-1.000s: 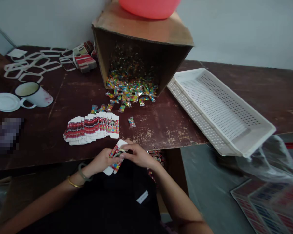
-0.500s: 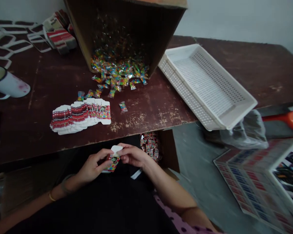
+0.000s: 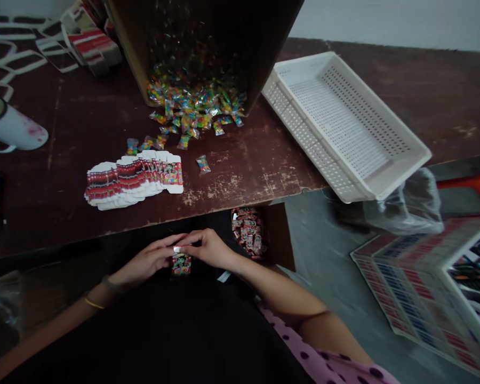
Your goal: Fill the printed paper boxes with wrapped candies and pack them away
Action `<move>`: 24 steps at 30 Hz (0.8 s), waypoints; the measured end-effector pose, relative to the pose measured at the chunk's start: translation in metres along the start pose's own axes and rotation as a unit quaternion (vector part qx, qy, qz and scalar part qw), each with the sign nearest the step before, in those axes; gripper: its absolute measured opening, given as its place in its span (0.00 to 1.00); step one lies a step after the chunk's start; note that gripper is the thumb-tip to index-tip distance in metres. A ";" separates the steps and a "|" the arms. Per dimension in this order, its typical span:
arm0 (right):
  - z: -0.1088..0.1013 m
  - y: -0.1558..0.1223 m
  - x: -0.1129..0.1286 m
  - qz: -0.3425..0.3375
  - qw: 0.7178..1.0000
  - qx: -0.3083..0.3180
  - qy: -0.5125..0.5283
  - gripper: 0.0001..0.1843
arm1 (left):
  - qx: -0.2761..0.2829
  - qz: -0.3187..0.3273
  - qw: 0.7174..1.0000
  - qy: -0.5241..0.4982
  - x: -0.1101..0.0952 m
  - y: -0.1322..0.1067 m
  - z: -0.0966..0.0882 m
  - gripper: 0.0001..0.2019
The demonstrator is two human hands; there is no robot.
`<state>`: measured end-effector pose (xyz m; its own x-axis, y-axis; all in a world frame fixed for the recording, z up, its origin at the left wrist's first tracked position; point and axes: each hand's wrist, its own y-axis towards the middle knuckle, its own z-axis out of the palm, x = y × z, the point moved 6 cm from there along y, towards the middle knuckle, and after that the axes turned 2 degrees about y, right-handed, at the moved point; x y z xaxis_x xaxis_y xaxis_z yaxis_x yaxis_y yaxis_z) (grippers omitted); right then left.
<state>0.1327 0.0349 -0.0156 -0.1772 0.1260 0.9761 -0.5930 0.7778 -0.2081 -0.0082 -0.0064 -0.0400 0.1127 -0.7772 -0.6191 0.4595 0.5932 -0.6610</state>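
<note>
A person's 2 hands meet over a small printed box (image 3: 181, 265), held upright before a dark garment (image 3: 168, 330) and below the near edge of a worn brown table (image 3: 260, 173). The left hand (image 3: 150, 261) grips the box at its upper left side, while the right hand (image 3: 211, 249) pinches the pale flap at its top. On the tabletop, a fanned row of flat printed cartons (image 3: 130, 182) lies near 1 wrapped candy (image 3: 203, 164). Behind them, more candies (image 3: 194, 109) spill from a cardboard box (image 3: 126, 45). A white perforated basket (image 3: 336, 125) sits at right, a white mug (image 3: 22, 128) at far left. Beneath the table edge, an open carton (image 3: 280, 234) holds small printed packets (image 3: 248, 232).
</note>
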 end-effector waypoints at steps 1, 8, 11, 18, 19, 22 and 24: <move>0.000 0.000 -0.001 -0.002 1.000 0.002 -0.013 0.09 | 0.022 0.003 1.000 0.001 -0.001 -0.002 0.000 0.26; 0.002 -0.014 0.023 -0.198 0.920 0.083 -0.327 0.15 | 0.000 0.059 0.994 0.088 -0.008 -0.005 0.000 0.32; 0.004 -0.016 0.026 -0.215 0.888 0.096 -0.395 0.14 | -0.005 0.067 0.993 0.092 -0.008 -0.001 0.001 0.32; -0.024 0.034 0.040 -0.270 0.885 0.136 -0.354 0.15 | -0.030 0.092 0.978 0.186 -0.020 -0.001 -0.001 0.33; -0.043 0.054 0.040 -0.261 0.891 0.091 -0.361 0.16 | -0.023 0.093 0.968 0.230 -0.027 -0.002 0.000 0.31; -0.102 0.104 0.028 -0.187 0.875 -0.077 -0.439 0.22 | 0.031 0.104 0.923 0.370 -0.049 -0.008 0.001 0.22; -0.115 0.108 0.012 -0.178 0.864 -0.061 -0.468 0.30 | 0.030 0.115 0.906 0.406 -0.064 -0.011 -0.009 0.15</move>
<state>0.1570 0.1911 -0.0195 -0.5921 -0.6424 0.4865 -0.6634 0.7313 0.1583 -0.0281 0.0388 0.0037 -0.4623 -0.2102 -0.8615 0.5555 0.6886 -0.4661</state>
